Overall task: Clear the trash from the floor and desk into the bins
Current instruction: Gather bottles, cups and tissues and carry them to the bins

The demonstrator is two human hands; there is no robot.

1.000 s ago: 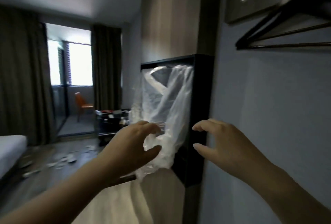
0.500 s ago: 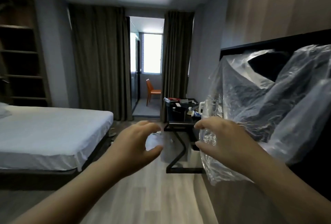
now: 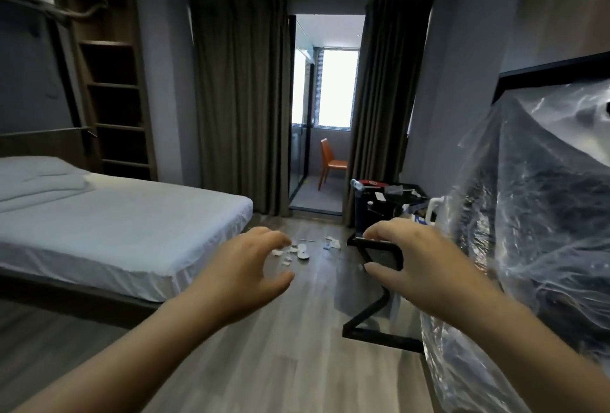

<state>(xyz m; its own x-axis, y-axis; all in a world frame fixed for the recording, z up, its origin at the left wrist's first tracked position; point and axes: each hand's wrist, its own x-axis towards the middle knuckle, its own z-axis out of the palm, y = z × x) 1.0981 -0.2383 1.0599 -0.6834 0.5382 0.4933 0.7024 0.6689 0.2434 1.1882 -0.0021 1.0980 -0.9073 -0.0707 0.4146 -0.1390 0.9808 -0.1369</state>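
Head: floor trash (image 3: 298, 252) between bed (image 3: 132, 224), desk (image 3: 379, 338)

The floor trash (image 3: 298, 250) is a loose scatter of small white scraps and one flat oval piece. It lies on the wood-grain floor (image 3: 264, 363) ahead of me, with a second small cluster (image 3: 331, 244) just to its right, near the foot of the desk. The black desk (image 3: 392, 203) stands against the wall on my right, and the desk trash (image 3: 379, 195) on its top comprises a red-and-white pack at the far edge, white slips and crumpled pieces, and a white container at the near end. A clear plastic bag (image 3: 528, 214), crinkled and glossy, hangs draped beside the desk at my far right.
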